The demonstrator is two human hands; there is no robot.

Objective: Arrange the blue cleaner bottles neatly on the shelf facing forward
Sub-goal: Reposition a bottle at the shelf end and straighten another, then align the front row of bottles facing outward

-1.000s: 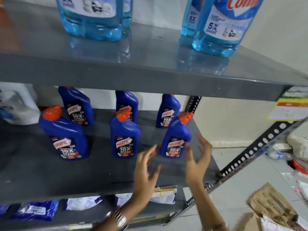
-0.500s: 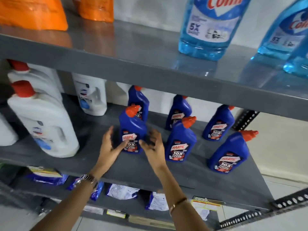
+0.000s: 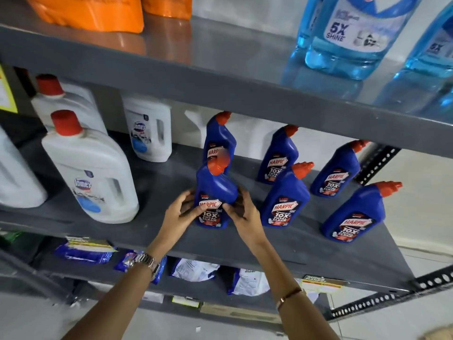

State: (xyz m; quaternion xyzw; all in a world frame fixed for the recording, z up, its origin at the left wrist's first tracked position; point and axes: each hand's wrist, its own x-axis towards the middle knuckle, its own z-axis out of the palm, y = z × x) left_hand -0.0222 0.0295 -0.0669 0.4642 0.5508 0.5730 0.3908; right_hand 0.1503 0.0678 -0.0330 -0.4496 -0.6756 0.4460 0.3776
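Several dark blue cleaner bottles with orange-red caps stand in two rows on the grey middle shelf (image 3: 306, 251). My left hand (image 3: 180, 213) and my right hand (image 3: 241, 213) clasp the front-left blue bottle (image 3: 215, 192) from both sides, its label facing me. To its right stand a front-middle bottle (image 3: 285, 200) and a front-right bottle (image 3: 355, 214), which leans right. Behind are a back-left bottle (image 3: 220, 137), a back-middle bottle (image 3: 278, 155) and a back-right bottle (image 3: 335, 170).
Large white bottles with red caps (image 3: 90, 173) fill the shelf's left part. On the upper shelf (image 3: 220, 77) stand orange packs (image 3: 93, 11) and clear light-blue bottles (image 3: 355, 33). Plastic packets (image 3: 83, 250) lie on the shelf below. A perforated metal upright (image 3: 377, 163) is at right.
The view swung left along the shelf. Both hands left the front-right bottle, moved to the front-left bottle and closed onto its sides.
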